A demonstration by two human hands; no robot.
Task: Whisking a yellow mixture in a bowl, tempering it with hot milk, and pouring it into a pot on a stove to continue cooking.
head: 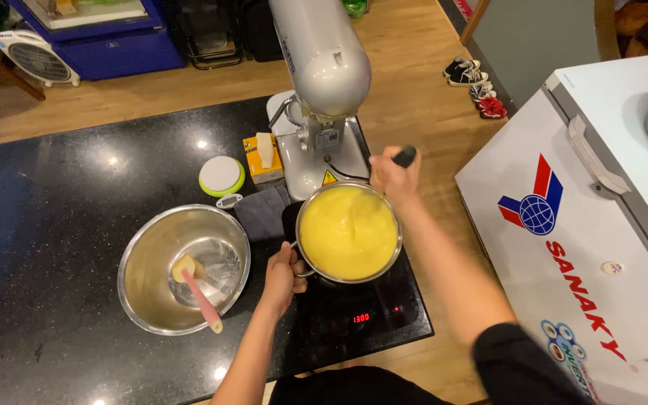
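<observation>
Both hands are closed on parts of the steel pot (348, 234), which serves as the reference for everything else. On the pot's left rim, the left hand (282, 276) grips the small side handle, fingers wrapped around it. At the pot's far right edge, the right hand (393, 178) is clenched around a dark handle (405, 156) that sticks up past the knuckles; what hangs below that handle cannot be made out. Smooth yellow batter (346, 231) fills the pot almost to its brim. Beneath the pot sits a black induction cooker (354, 311), its red display glowing just in front of the pot. Left of the pot rests a wide steel mixing bowl (183, 268) with a pink-handled spatula (198, 291) lying inside it. Behind the pot rises a grey stand mixer (319, 90), and a dark folded cloth (262, 211) lies between pot and bowl. Farther back-left of the pot are a round white-and-green lid (221, 175) and a small yellow box (262, 157). To the pot's right stands a white chest freezer (586, 225).
</observation>
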